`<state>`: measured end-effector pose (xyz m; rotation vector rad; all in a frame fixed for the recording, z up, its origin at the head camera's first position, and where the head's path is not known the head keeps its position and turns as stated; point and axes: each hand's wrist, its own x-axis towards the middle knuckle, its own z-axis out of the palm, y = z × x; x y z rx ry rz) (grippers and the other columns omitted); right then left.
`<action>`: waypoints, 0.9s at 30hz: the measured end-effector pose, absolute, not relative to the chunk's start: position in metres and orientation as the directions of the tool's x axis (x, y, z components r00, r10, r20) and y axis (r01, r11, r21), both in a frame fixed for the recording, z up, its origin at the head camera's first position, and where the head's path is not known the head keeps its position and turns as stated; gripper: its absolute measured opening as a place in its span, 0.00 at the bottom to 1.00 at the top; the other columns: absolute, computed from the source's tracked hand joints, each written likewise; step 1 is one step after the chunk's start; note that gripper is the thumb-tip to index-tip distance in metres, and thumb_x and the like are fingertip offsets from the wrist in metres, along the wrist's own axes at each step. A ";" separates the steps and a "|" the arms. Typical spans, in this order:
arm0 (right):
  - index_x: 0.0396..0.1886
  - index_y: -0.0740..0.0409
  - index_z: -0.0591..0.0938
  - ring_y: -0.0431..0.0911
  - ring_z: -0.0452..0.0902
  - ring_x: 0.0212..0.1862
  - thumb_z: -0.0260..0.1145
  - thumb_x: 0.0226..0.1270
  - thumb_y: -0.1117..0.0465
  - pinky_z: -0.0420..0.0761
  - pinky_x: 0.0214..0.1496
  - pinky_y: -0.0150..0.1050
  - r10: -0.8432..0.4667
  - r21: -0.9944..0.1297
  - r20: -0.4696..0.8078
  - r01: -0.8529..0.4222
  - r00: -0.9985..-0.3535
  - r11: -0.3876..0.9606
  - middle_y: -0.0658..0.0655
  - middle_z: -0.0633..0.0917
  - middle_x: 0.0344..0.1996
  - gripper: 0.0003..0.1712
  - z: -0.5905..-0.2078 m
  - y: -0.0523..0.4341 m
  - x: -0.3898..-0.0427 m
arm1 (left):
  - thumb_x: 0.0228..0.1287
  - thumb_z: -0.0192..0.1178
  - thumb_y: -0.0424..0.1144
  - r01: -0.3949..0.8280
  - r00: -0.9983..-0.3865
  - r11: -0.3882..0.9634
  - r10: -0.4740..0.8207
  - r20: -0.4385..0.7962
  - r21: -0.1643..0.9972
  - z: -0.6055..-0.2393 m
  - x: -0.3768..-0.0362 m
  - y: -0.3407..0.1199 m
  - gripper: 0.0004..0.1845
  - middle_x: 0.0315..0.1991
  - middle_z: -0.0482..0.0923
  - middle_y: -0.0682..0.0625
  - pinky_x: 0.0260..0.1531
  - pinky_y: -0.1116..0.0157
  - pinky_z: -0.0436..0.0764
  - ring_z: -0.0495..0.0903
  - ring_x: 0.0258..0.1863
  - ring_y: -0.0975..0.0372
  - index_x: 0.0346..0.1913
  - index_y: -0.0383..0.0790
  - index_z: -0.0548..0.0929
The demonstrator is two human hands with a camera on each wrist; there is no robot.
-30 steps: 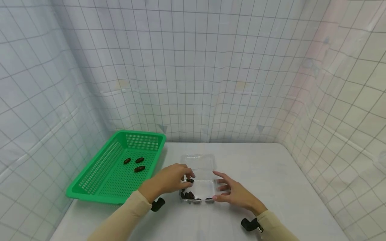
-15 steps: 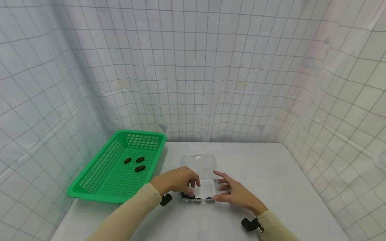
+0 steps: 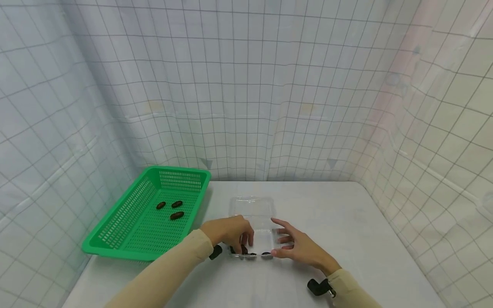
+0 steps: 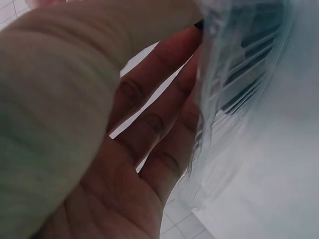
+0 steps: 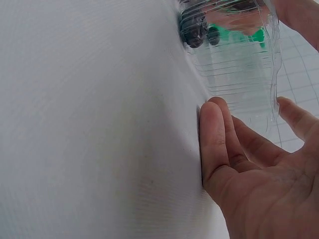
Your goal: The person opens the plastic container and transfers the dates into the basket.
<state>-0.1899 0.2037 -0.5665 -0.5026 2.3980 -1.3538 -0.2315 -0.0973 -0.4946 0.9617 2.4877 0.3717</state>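
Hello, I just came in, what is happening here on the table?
A person is working at a clear plastic box on a white table. The left hand reaches into the box, where a few dark brown pieces lie along the near edge. The right hand rests with straight fingers against the box's right side. To the left, a green basket holds three similar dark pieces.
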 end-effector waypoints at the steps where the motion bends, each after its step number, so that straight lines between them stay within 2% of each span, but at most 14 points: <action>1: 0.96 0.30 0.62 0.58 0.87 0.76 0.84 0.75 0.40 0.91 0.74 0.57 -0.461 -0.864 -0.120 -0.136 -0.879 0.484 0.62 0.80 0.83 0.58 -0.566 0.204 -0.190 | 0.59 0.91 0.32 0.568 -0.659 0.720 0.688 -0.304 0.400 -0.496 -0.232 -0.097 0.15 0.35 0.91 0.58 0.42 0.68 0.86 0.83 0.34 0.71 0.42 0.52 0.97; 13: 0.96 0.29 0.62 0.58 0.86 0.76 0.84 0.76 0.42 0.91 0.74 0.56 -0.459 -0.866 -0.118 -0.135 -0.880 0.481 0.63 0.80 0.83 0.58 -0.566 0.204 -0.190 | 0.63 0.88 0.30 0.580 -0.642 0.665 0.729 -0.239 0.470 -0.497 -0.236 -0.095 0.11 0.29 0.86 0.61 0.35 0.71 0.81 0.79 0.30 0.72 0.37 0.48 0.95; 27: 0.96 0.29 0.62 0.58 0.86 0.76 0.84 0.76 0.42 0.90 0.75 0.58 -0.452 -0.865 -0.123 -0.128 -0.884 0.485 0.63 0.80 0.83 0.57 -0.567 0.203 -0.189 | 0.59 0.89 0.28 0.543 -0.649 0.658 0.723 -0.235 0.522 -0.501 -0.235 -0.098 0.14 0.29 0.85 0.61 0.35 0.71 0.81 0.79 0.30 0.72 0.36 0.47 0.92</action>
